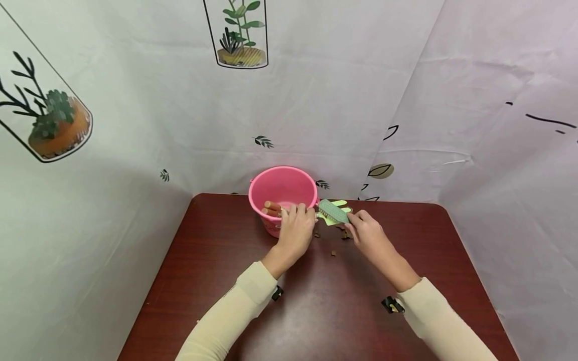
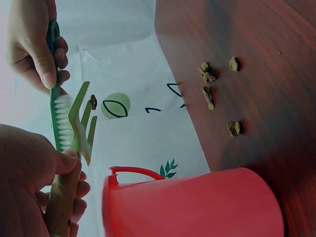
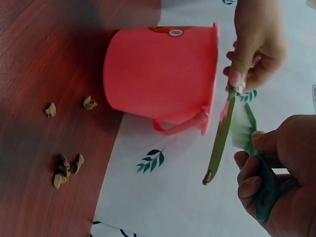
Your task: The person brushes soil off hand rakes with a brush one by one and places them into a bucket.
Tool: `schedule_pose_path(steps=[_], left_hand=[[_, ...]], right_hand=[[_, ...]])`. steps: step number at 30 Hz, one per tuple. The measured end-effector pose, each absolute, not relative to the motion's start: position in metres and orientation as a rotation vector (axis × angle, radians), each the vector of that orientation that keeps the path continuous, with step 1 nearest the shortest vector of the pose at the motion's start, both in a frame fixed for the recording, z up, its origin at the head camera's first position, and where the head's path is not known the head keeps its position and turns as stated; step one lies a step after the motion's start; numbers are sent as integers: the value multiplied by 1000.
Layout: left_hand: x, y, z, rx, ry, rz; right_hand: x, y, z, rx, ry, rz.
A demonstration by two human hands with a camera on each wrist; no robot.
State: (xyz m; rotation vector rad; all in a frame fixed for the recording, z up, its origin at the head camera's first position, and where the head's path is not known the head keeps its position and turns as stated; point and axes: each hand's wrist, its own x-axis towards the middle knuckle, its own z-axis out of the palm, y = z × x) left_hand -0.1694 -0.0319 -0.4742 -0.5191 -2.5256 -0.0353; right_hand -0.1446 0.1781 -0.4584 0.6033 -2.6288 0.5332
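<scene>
My left hand (image 1: 297, 228) grips a light green garden hand fork (image 2: 79, 129) by its wooden handle (image 2: 63, 197). In the head view, two wooden handle ends (image 1: 272, 205) stick out past this hand over the bucket; what the second belongs to cannot be told. A brown bit (image 2: 94, 102) clings to one prong. My right hand (image 1: 370, 234) holds a green brush (image 1: 333, 210) by its handle, its pale bristles (image 3: 240, 129) against or very near the fork. Just left of the fork's prongs, the pink bucket (image 1: 289, 188) stands upright on the table.
Several brown, dry curled bits (image 2: 234, 128) lie on the dark red wooden table (image 1: 217, 281) beside the bucket, one of them (image 1: 333, 253) nearer to me. A pale printed cloth (image 1: 316, 110) hangs behind the table's far edge and along both sides.
</scene>
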Motion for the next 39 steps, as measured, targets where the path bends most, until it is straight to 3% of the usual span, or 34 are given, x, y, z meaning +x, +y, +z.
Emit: schedule_pose_path(steps=[39], left_hand=[[-165, -32, -471, -526, -2566, -20]], right_hand=[[-147, 204, -470, 457, -2574, 516]])
